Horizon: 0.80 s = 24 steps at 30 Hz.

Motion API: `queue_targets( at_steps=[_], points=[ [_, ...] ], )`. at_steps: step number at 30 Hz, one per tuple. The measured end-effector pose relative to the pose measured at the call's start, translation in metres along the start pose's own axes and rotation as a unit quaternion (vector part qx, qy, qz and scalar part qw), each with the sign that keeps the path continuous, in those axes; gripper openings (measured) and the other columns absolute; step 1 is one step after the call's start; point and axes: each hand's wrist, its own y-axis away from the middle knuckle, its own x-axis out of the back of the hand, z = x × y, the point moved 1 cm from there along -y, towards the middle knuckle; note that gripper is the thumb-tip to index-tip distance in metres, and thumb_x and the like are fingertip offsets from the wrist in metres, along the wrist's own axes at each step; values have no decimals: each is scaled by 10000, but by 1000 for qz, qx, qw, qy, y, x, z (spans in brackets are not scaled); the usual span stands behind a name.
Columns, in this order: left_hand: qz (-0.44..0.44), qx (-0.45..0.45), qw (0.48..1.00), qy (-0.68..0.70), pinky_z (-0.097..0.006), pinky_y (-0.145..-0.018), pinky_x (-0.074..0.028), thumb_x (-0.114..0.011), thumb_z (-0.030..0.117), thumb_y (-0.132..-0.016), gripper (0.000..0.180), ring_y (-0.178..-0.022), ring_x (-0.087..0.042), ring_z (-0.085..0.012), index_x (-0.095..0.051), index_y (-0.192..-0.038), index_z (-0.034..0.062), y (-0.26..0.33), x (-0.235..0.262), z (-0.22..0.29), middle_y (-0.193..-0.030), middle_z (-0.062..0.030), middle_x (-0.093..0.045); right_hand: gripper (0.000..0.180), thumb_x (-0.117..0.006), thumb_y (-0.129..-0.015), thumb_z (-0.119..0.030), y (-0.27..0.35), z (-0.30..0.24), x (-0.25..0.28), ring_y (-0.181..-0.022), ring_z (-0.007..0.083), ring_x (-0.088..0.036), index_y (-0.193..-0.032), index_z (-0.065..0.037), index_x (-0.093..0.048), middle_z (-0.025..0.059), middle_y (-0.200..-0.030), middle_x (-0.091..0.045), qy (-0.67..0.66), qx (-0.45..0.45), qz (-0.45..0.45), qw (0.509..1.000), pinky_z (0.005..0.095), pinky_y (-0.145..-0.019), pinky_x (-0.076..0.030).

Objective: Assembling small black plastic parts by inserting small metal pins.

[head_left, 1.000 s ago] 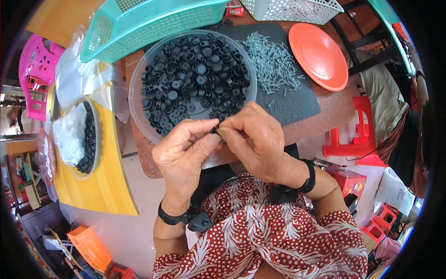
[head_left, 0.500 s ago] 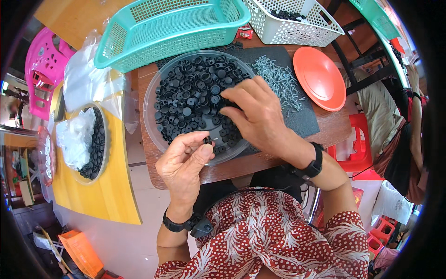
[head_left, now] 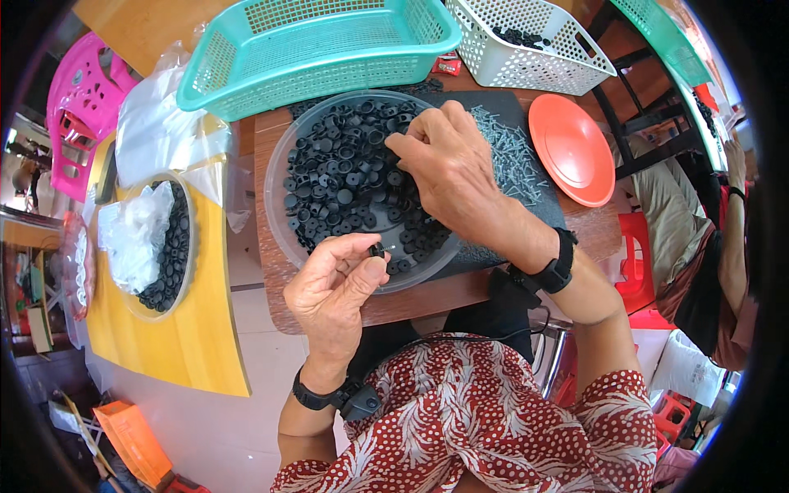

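My left hand (head_left: 333,283) pinches a small round black cap (head_left: 377,250) between thumb and index finger, with a thin metal screw (head_left: 389,247) sticking out of it. The cap is held at the near rim of a clear round tub (head_left: 275,215), which is filled with loose black caps (head_left: 339,168). Above the tub's right part is my right hand (head_left: 450,168), its fingers bent and drawn together; whatever they hold, if anything, is hidden. Loose silver screws (head_left: 511,156) lie on a dark mat (head_left: 526,215) to the right of the tub.
A green basket (head_left: 320,78) and a white basket (head_left: 534,70) stand behind the tub; an orange plate (head_left: 571,148) lies at right. On the yellow table (head_left: 181,353) to the left is another tub of black pieces (head_left: 168,259) with a plastic bag. Another person's arm (head_left: 734,238) shows far right.
My right hand has drawn back slightly, and its fingers have come closer together. The left hand keeps its pinch on the cap, and the screw now shows more clearly. The whole view has shifted slightly.
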Motion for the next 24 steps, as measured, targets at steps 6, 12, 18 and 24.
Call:
queue_targets(
  at_steps=[6,12,18,24],
  points=[
    [-25,11,999,18,-215,-646,-513,-680,14,-816,212,-761,-619,-117,-613,-1005,-55,1,3,0,-867,-78,-634,113,-632,-685,-12,-4,-1,4,-757,245,-443,-788,-51,-609,61,-781,-481,28,27,-47,998,352,-665,-363],
    [-21,3,1000,-6,-212,-642,-502,-682,8,-812,211,-731,-607,-109,-614,-1003,-52,1,2,-1,-845,-70,-632,63,-593,-627,-10,1,1,-8,-754,264,-443,-662,-48,-558,88,-740,-470,-10,39,-7,999,364,-669,-352],
    [-18,1,1000,-3,-211,-639,-501,-679,-2,-811,209,-729,-606,-109,-613,-1002,-55,0,0,-2,-834,-73,-635,95,-623,-692,-16,1,1,-10,-735,245,-447,-779,-52,-607,65,-768,-479,-18,63,-13,998,350,-646,-357],
    [7,4,1000,-8,-212,-577,-496,-706,42,-786,248,-650,-621,-143,-608,-987,-66,-1,-2,1,-809,-115,-647,214,-666,-634,19,6,-3,-1,-740,268,-488,-823,-32,-579,84,-804,-531,-37,36,28,998,366,-644,-389]
  ],
)
